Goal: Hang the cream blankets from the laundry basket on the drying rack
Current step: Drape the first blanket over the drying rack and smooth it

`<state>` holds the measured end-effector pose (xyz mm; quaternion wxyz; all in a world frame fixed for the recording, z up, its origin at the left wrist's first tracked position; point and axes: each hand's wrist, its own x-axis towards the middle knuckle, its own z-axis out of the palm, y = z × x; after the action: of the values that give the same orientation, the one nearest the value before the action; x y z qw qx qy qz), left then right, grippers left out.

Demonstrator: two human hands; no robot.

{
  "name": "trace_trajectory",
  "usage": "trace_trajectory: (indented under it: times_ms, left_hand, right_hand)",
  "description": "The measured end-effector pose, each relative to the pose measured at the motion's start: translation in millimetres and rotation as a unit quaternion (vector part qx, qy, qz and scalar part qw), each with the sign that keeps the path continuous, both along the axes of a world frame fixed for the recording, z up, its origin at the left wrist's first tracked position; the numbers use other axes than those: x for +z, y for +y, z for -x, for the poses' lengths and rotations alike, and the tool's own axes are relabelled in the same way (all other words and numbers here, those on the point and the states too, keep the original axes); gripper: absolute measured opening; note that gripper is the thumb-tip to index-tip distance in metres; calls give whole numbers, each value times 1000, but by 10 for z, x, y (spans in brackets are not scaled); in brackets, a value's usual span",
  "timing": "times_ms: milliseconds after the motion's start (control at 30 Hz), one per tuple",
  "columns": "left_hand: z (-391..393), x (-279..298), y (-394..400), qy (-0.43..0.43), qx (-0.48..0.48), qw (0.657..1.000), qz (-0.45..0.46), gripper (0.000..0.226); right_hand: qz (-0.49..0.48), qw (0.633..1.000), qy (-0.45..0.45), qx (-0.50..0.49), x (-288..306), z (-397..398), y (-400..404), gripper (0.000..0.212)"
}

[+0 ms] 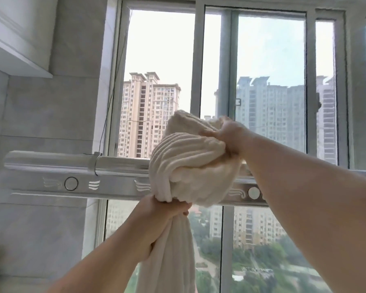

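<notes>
The window fills the wall ahead, and across it, at about chest height in the view, runs the silver bar of the drying rack, its left end near the grey tiled wall. The cream blanket is bunched in front of the middle of that bar, its upper wad raised above the bar's top edge and its tail hanging straight down below the lower edge; whether any of it already rests on the bar cannot be told. The right hand grips the top of the wad with fingers curled into the cloth, and the left hand is closed round the gathered neck of the blanket just under the bar. The step, as I judge it, is to carry the wad over the bar. To do it well, the right hand should lift clear of the top edge and lower the cloth on the window side, while the left lets cloth feed upward, then both spread it along the bar so it hangs flat and evenly weighted.
</notes>
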<state>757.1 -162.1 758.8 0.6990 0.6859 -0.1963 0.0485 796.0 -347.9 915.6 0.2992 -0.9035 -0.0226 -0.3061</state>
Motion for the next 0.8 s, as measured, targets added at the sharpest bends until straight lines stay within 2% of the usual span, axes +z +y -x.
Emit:
trace_trajectory:
  times_ms: [67,100,167,233,300,400,467,633,733,800]
  left_hand:
    - [-59,-18,57,-10,-12,1000,-1,6]
    - [-81,-33,77,-14,-10,1000,1,10]
    - [-122,-65,90,-18,-2,1000,8,19]
    - [-131,-67,91,-20,-3,1000,17,22]
    - [-130,-56,102,-18,-6,1000,23,20]
    - [-141,-52,109,-35,6,999,6,34]
    - [-136,-41,81,-60,23,998,-14,41]
    - [-29,65,-160,-80,45,995,-49,35]
    - [33,103,-262,-78,26,994,-68,52]
    - [70,159,-246,-38,-49,998,-13,66]
  right_hand:
    - [20,998,55,28,-55,-98,64,55]
    - [42,996,77,36,-99,-125,88,48]
    - [82,993,83,35,-212,-132,91,58]
    - [131,991,15,12,-314,-80,44,66]
    - [163,986,-32,13,-421,-10,-2,63]
    - [170,984,-36,34,-562,77,-33,56]
    - [159,985,-54,33,-620,130,-25,48]
    - [73,986,-148,19,-644,265,47,29]
    - [35,988,-142,44,-591,316,42,22]
    - [-37,988,-132,75,-524,352,-19,21]
